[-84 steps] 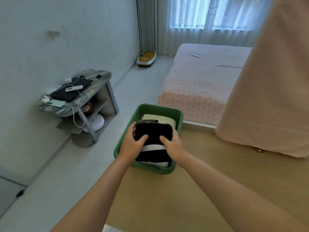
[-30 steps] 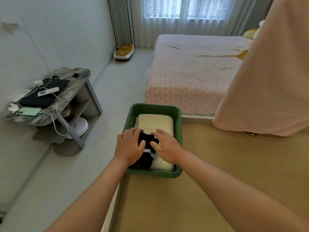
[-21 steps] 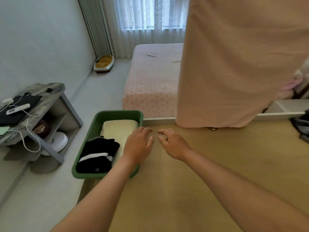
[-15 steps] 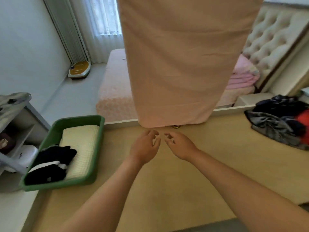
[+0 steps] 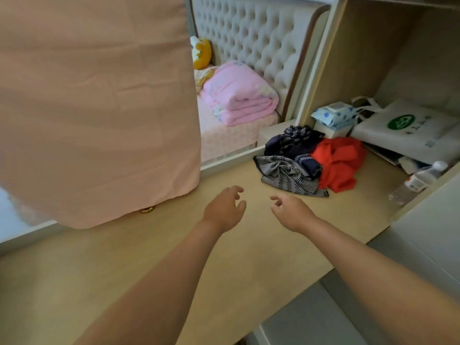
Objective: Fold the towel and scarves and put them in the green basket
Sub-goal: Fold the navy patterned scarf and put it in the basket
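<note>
A heap of unfolded scarves lies on the wooden desk at the right: a grey patterned scarf (image 5: 288, 176) in front, a dark navy patterned scarf (image 5: 296, 143) behind it and a red scarf (image 5: 338, 161) to their right. My left hand (image 5: 225, 207) and my right hand (image 5: 290, 211) hover side by side over the bare desk, a short way in front of the heap. Both hold nothing, their fingers loosely spread. The green basket is out of view.
A pink cloth (image 5: 99, 100) hangs over the desk's left half. Behind the heap are a tissue pack (image 5: 334, 115), a white bag (image 5: 400, 130) and a plastic bottle (image 5: 415, 183). A folded pink quilt (image 5: 236, 95) lies on the bed. The desk edge (image 5: 298, 292) runs at lower right.
My hands have left the black scarf lying in the green basket and swung right across the desk. The view turned right, so the basket left the frame and the scarf heap came closer.
</note>
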Action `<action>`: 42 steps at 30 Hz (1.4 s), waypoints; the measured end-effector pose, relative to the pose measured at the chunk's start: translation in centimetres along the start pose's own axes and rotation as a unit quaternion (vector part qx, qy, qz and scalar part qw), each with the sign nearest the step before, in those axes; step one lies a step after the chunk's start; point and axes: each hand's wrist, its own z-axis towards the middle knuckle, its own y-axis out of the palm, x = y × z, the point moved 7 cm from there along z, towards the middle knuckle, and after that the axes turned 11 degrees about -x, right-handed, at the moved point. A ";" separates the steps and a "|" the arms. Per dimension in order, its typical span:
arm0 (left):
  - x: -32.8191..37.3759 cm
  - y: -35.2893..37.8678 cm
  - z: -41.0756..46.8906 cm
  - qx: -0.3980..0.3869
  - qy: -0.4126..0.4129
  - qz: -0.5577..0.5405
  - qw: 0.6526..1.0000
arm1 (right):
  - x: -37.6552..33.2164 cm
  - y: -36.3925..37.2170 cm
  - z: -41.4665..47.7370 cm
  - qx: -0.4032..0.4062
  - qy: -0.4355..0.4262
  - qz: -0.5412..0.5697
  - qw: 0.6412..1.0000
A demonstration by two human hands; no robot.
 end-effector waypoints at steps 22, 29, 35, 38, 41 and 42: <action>6.8 15.1 32.1 -0.071 0.035 0.150 0.985 | 19.9 -8.3 23.3 -0.031 -0.007 -0.073 0.997; 6.5 16.7 34.4 -0.071 0.046 0.170 0.982 | 21.0 -6.9 26.6 -0.017 -0.004 -0.042 0.999; 7.9 14.8 33.6 -0.058 0.049 0.234 0.969 | 18.3 -9.7 24.6 0.003 -0.097 0.056 0.994; 8.7 12.4 32.3 -0.014 0.039 0.160 0.986 | 16.9 -12.3 22.8 0.077 -0.153 0.024 0.985; 10.3 10.0 30.6 0.026 0.050 0.115 0.992 | 15.6 -13.7 21.1 0.106 -0.175 0.012 0.979; 10.9 9.2 30.1 0.034 0.054 0.111 0.992 | 15.3 -14.0 20.9 0.098 -0.166 0.023 0.981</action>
